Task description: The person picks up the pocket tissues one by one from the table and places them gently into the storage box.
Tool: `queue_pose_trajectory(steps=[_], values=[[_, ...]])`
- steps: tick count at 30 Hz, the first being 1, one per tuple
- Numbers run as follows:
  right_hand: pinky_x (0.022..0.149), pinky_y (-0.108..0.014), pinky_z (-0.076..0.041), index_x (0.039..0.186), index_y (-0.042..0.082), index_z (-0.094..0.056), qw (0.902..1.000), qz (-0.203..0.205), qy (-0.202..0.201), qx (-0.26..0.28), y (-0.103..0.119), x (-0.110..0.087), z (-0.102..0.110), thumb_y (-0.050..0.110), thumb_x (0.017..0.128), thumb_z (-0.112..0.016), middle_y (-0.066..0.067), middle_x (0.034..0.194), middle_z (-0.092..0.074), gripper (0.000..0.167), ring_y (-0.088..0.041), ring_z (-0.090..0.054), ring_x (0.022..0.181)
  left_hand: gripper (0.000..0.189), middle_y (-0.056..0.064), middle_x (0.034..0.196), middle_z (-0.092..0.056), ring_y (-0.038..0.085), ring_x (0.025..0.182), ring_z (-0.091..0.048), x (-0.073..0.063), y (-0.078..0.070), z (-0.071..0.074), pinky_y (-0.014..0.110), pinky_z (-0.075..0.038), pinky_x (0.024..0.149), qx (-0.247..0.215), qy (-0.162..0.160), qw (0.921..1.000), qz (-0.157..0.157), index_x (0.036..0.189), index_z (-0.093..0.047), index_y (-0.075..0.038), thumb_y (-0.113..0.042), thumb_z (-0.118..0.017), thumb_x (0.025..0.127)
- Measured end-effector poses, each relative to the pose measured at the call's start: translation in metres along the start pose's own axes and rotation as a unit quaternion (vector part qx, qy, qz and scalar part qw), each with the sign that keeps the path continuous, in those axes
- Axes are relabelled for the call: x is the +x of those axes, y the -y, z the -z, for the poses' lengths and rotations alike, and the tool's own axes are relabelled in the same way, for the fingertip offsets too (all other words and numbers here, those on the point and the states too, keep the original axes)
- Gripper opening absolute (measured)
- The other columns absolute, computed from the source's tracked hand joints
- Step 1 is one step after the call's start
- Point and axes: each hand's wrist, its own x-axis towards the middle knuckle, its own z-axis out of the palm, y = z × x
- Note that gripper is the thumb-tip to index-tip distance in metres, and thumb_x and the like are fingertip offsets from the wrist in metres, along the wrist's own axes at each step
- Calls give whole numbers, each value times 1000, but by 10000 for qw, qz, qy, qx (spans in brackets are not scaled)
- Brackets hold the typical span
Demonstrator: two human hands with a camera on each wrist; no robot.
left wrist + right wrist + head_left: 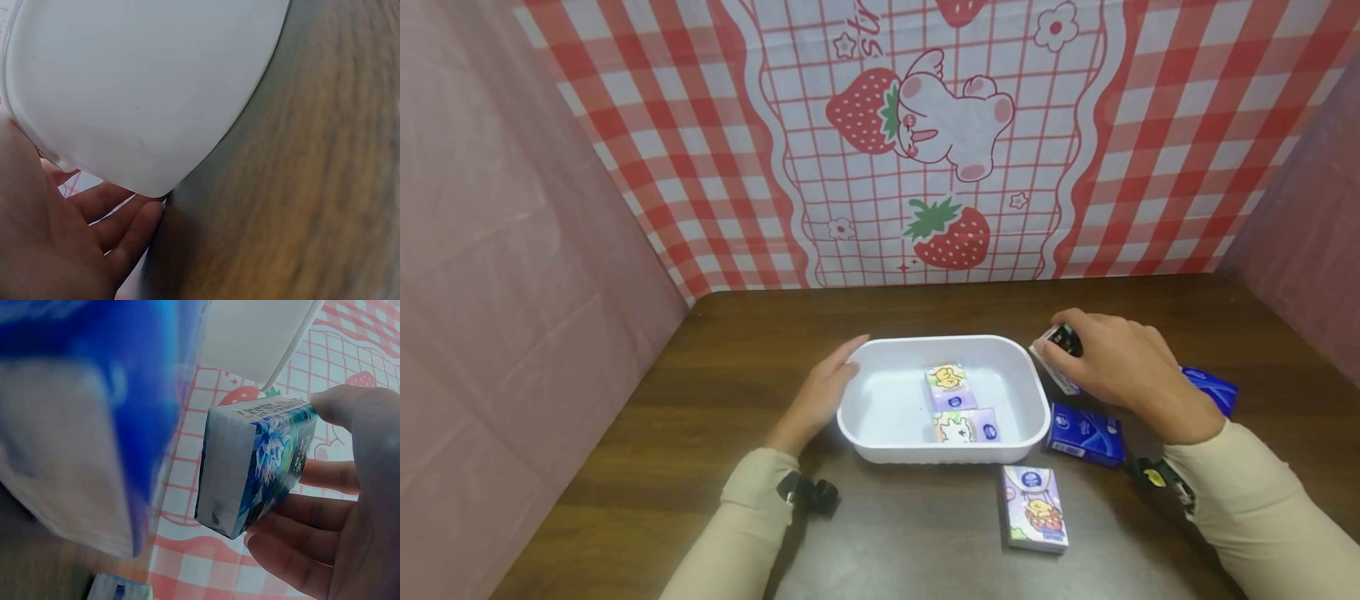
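My left hand holds the left end of a white plastic basin, its fingers against the outer wall in the left wrist view. Inside the basin lie two lilac tissue packs, one with a yellow cartoon animal and one with a white one. To the right of the basin, my right hand pinches a tissue pack with a dark print of blue flowers, thumb on one edge and fingers on the opposite side.
A blue tissue pack lies close to the basin's right end. Another blue pack is partly hidden behind my right wrist. In front of the basin lies a lilac cartoon pack. A red checked cloth hangs behind the wooden table.
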Motion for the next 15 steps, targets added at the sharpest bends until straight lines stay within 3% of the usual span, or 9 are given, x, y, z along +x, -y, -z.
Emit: queue_pose_trajectory(steps=[15], values=[[50, -37, -52, 127, 9, -62, 9993, 30, -358, 53, 6, -2, 3, 61, 91, -61, -15, 98, -71, 64, -25, -60, 69, 45, 2, 152, -47, 26, 140, -41, -1, -2, 0, 51, -29, 116, 68, -17, 10000, 13, 149, -51, -24, -19, -46, 104]])
